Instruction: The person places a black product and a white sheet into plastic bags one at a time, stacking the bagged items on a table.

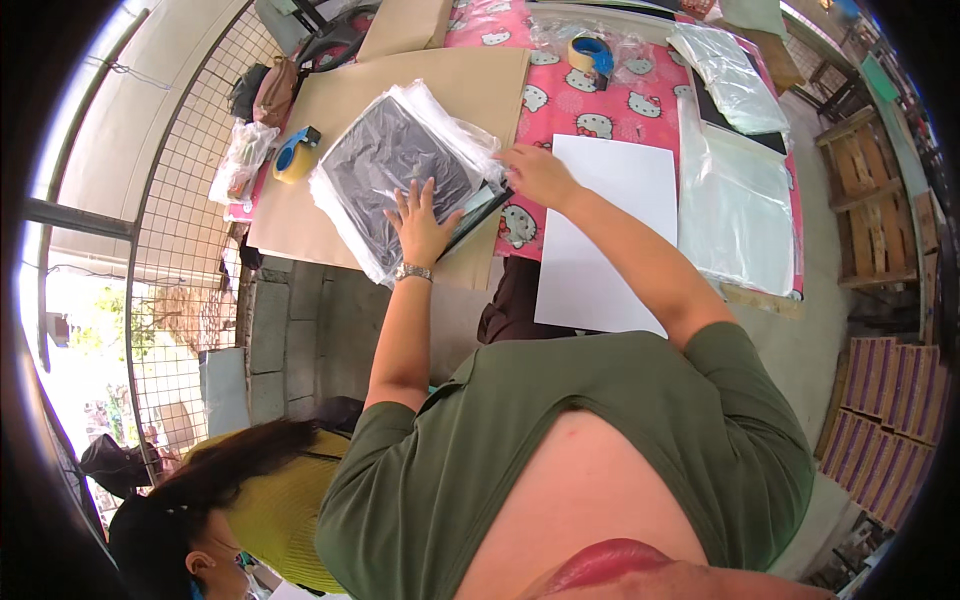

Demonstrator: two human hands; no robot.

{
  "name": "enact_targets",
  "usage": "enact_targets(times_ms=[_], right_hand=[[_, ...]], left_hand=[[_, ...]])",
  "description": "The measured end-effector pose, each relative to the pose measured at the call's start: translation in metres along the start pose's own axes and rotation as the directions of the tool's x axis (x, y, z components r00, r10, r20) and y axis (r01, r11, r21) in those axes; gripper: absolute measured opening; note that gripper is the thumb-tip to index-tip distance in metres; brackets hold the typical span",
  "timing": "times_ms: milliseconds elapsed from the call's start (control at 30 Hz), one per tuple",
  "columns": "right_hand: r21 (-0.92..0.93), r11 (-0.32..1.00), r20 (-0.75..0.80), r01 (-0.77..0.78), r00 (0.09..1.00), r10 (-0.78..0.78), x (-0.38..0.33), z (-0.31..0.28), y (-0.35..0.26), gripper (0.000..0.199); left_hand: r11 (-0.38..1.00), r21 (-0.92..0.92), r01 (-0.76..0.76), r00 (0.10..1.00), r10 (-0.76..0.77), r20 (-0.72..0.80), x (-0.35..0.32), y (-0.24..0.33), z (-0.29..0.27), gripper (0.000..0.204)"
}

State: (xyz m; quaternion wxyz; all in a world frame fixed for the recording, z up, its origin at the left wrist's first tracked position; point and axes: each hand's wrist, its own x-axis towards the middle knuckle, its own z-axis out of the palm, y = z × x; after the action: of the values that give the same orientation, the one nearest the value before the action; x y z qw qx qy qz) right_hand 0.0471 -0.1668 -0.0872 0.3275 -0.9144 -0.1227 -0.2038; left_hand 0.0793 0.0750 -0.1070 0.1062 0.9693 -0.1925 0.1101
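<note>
A stack of flat packs in transparent plastic bags (385, 170), with dark sheets inside, lies tilted on brown cardboard (470, 95). My left hand (422, 228) rests on its near right part, fingers spread flat over the plastic. At the stack's right edge my right hand (538, 178) has its fingers closed, pinching the plastic at the bag's edge; the fingertips are partly hidden. Beneath that edge a dark corner with a pale strip shows. Under my right forearm lies a large white sheet (610, 230).
Tape dispensers stand left (296, 155) and at the back (590, 58). More plastic bags (740, 200) lie to the right on the pink patterned tablecloth (650, 103). A co-worker in a yellow-green top (285, 510) is at lower left. Wooden pallets (872, 205) and stacked boxes (885, 425) stand right.
</note>
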Motion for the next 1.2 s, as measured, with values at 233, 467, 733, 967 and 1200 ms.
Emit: enact_targets(times_ms=[233,467,733,967,1200], right_hand=[[-0.153,0.987,0.127,-0.040,0.990,0.060,0.042,0.063,0.017,0.013],[-0.082,0.984,0.034,-0.158,0.986,0.161,-0.017,0.024,0.011,0.012],[-0.285,0.683,-0.541,-0.673,0.701,0.465,-0.191,-0.139,0.114,0.017],[-0.115,0.658,-0.474,-0.744,0.623,0.622,-0.284,-0.140,0.141,0.019],[0.104,0.613,-0.421,-0.783,0.523,0.741,-0.262,-0.169,0.129,0.013]], left_hand=[[0.984,-0.177,0.019,0.999,-0.026,-0.034,-0.003,-0.006,0.019,0.070],[0.985,-0.161,0.057,0.991,-0.074,-0.107,-0.009,-0.012,0.033,0.059],[0.974,-0.202,-0.102,0.984,0.070,-0.162,-0.008,-0.010,0.036,0.021],[0.835,-0.331,-0.440,0.890,0.355,-0.286,0.003,0.078,0.017,0.010],[0.621,-0.550,-0.558,0.820,0.512,-0.255,-0.019,0.165,-0.006,0.015]])
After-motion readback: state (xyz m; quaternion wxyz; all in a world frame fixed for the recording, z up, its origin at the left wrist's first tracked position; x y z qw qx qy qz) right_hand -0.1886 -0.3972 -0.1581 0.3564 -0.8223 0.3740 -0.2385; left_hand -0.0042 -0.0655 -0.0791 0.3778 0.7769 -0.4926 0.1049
